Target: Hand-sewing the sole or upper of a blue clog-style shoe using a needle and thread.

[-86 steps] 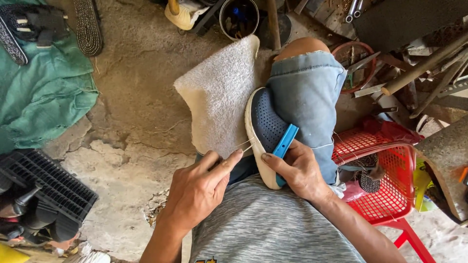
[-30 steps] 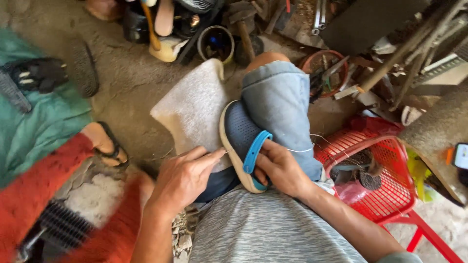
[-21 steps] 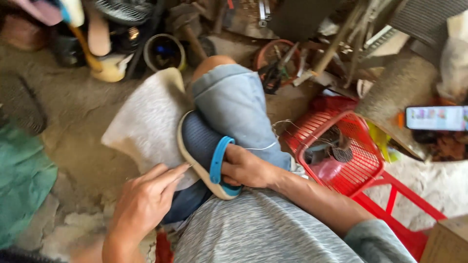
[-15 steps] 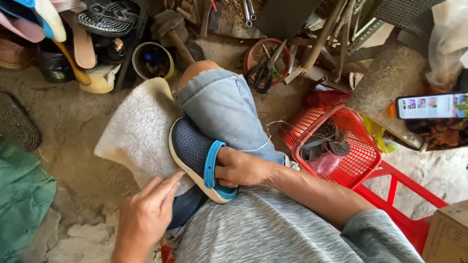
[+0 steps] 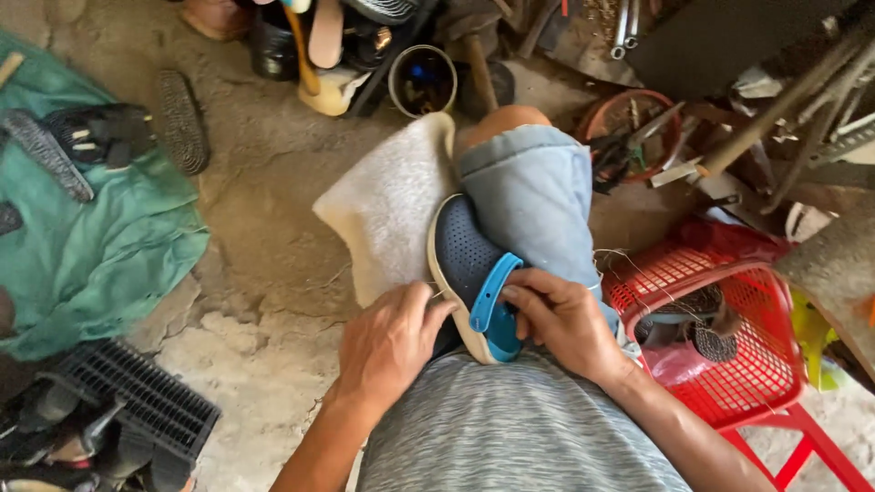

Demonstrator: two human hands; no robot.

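**A:** What lies around the hands, biggest first?

**B:** The bare earth floor [image 5: 273,210] spreads out ahead of both hands. Far out to the left of the left hand lies a green cloth [image 5: 100,246] with dark soles on it. Just right of the right hand stands a red plastic stool [image 5: 729,355] with odds and ends on its seat. Ahead of the left hand a pale towel [image 5: 392,200] drapes the thigh, and the knee in denim shorts [image 5: 533,196] rises just ahead of the right hand.

**B:** Between the two hands, on edge against the thigh, sits the navy clog [image 5: 474,273] with its pale sole and blue heel strap.

**A:** And the hands themselves?

**B:** The right hand [image 5: 561,323] is closed on the clog's heel end, fingers curled over the strap. The left hand [image 5: 387,342] has its fingers drawn together at the sole's rim, seemingly pinching something thin; too small to tell what.

**A:** How to do this well?

**B:** I'd judge: keep the clog braced firm against the thigh with the right hand, work the left in small moves along the rim, and keep fingertips clear of any point.
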